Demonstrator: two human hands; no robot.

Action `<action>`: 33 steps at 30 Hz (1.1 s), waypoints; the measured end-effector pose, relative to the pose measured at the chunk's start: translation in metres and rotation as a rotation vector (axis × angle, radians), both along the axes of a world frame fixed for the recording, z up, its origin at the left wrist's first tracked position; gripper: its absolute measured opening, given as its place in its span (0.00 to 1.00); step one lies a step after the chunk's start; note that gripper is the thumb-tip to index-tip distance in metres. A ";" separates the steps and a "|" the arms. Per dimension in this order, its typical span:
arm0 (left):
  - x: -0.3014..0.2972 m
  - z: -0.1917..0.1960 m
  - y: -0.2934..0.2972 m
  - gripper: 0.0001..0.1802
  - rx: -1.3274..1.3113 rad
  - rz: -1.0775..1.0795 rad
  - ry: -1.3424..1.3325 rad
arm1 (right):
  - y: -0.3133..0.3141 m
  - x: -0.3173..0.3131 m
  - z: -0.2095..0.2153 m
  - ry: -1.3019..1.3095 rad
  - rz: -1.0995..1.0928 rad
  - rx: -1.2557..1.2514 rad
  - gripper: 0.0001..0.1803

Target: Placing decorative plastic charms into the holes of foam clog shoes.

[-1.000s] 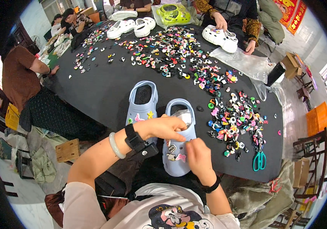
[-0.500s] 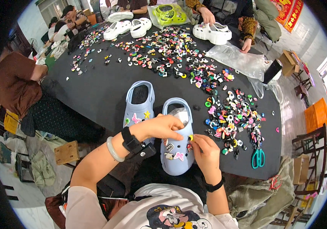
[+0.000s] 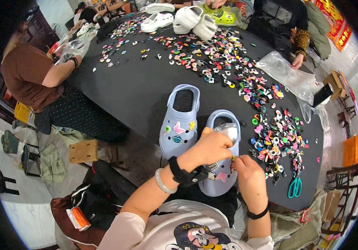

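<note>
Head view: both bare hands are working over a blue clog (image 3: 213,187) at the near edge of the worktop (image 3: 124,89), toe pointing toward the wearer. Left hand (image 3: 213,146) is bending over the clog's opening, its grip clamping the upper around the rim. Right hand (image 3: 250,170) is bringing thumb and forefinger together at the clog's right side; its grip is pinching a small yellow charm (image 3: 233,158) against or just above the upper. Exact contact is hiding behind the fingertips.

Clear wrapping (image 3: 228,130) is filling part of the clog's opening. A pink butterfly charm (image 3: 220,178) is sitting near the toe; other charms beside it are partly disappearing under the hands. A second blue clog (image 3: 171,146) is lying just to the left, pointing the same way, carrying several charms: yellow, pink, green, and one shaped like a ringed planet (image 3: 177,139).

To the right, a heap of loose charms (image 3: 277,143) is covering the worktop, spreading in a band toward the far side. Teal-handled scissors (image 3: 295,187) are lying at its near end. White clogs (image 3: 193,23) are resting across the far edge, a lime-green clog (image 3: 221,16) beside them.

One co-worker in a brown top (image 3: 28,66) is standing at the left, handling a clear bag (image 3: 75,49). Across the worktop, a hand below a spotted sleeve (image 3: 298,61) is touching a flat plastic bag (image 3: 285,75).
</note>
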State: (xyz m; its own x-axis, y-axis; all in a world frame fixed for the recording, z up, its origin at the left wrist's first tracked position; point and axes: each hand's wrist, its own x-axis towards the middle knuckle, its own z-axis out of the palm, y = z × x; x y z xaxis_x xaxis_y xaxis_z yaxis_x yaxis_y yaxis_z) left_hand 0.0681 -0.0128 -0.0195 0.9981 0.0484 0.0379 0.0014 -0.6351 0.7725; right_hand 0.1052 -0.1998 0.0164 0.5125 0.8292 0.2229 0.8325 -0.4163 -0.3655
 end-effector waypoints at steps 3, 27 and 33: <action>-0.001 -0.001 -0.002 0.12 0.010 0.038 -0.042 | 0.001 0.024 -0.003 0.123 0.085 -0.013 0.05; 0.002 0.003 0.017 0.12 -0.164 -0.115 0.107 | 0.009 0.041 -0.106 1.527 -0.177 0.745 0.14; 0.001 0.011 0.014 0.13 -0.265 -0.055 0.204 | -0.008 0.035 -0.095 1.481 0.004 0.702 0.12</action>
State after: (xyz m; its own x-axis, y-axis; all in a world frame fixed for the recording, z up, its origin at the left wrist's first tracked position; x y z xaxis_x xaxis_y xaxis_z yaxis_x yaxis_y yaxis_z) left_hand 0.0687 0.0008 -0.0088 0.9852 -0.0247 -0.1696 0.1442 -0.4157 0.8980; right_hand 0.1398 -0.2074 -0.0788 0.6075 0.7852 -0.1199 -0.3945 0.1672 -0.9036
